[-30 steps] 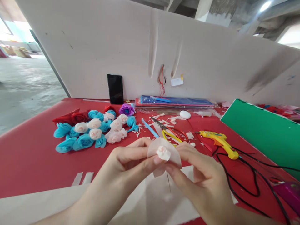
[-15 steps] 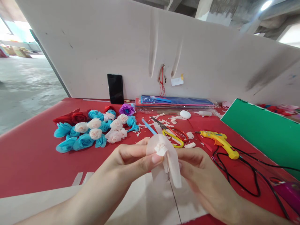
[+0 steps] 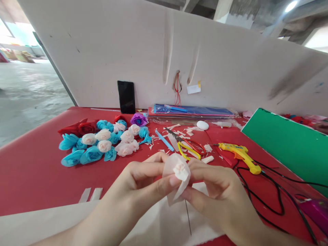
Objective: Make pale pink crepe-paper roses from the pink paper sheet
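Note:
Both of my hands hold a small pale pink paper flower above the table's near edge. My left hand pinches its left side with thumb and fingers closed. My right hand grips the right side, fingers curled round the petal paper. A thin wire stem hangs below the flower. White paper sheets lie under my hands.
A heap of blue, white, red and purple paper flowers lies at the left. Yellow-handled scissors, a yellow glue gun with black cable, a green board, a phone, and stacked paper packs stand on the red table.
The loose petal strip that hung down at my right hand is now wrapped up against the flower. My right fingers have closed in on it again.

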Demonstrator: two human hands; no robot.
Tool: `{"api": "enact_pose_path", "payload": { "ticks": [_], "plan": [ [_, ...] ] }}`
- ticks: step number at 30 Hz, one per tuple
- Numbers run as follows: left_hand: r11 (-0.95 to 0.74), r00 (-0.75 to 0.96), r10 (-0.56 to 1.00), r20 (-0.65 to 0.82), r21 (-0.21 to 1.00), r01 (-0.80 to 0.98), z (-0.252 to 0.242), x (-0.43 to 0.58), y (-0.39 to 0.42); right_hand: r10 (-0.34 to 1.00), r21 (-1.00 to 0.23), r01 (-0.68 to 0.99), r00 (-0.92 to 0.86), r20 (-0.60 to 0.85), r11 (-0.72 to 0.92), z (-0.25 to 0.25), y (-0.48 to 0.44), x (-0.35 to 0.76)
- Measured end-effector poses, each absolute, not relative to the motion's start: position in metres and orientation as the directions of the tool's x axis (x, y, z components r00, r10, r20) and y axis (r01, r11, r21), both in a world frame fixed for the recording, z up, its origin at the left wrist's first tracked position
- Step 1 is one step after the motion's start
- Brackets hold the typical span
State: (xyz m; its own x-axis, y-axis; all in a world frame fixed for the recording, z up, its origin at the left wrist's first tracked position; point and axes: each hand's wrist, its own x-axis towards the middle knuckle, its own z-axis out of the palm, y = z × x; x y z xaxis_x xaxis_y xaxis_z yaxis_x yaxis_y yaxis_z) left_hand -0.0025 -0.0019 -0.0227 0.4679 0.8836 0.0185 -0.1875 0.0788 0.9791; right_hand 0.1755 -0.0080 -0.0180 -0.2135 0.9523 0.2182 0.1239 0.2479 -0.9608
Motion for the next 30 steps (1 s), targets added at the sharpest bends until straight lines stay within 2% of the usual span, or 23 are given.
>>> {"api": "enact_pose_path", "payload": {
  "ticks": [4,8,13,18,22,30],
  "plan": [
    [-0.063,0.428,0.898,0.102,0.993,-0.104,-0.018,0.001,0.0,0.919,-0.903,0.195,-0.188,0.348,0.382,-0.017,-0.009,0.172],
    [-0.043,0.426,0.899,0.102,0.988,-0.145,-0.014,0.002,0.0,0.892,-0.87,0.22,-0.216,0.397,0.441,-0.018,-0.011,0.172],
    [0.077,0.522,0.851,0.062,0.968,-0.24,-0.018,-0.003,-0.002,0.907,-0.927,0.142,-0.305,0.292,0.347,-0.02,-0.014,0.175],
    [0.225,0.494,0.866,-0.072,0.939,-0.259,-0.023,-0.011,-0.006,0.927,-0.97,0.105,-0.333,0.172,0.218,-0.017,-0.013,0.174],
    [0.234,0.596,0.803,-0.016,0.928,-0.29,-0.024,-0.013,-0.006,0.909,-0.971,0.051,-0.365,0.201,0.235,-0.017,-0.013,0.172],
    [0.284,0.625,0.78,0.012,0.883,-0.372,-0.027,-0.01,-0.008,0.913,-0.989,0.019,-0.385,0.131,0.15,-0.014,-0.014,0.173]
  ]
}}
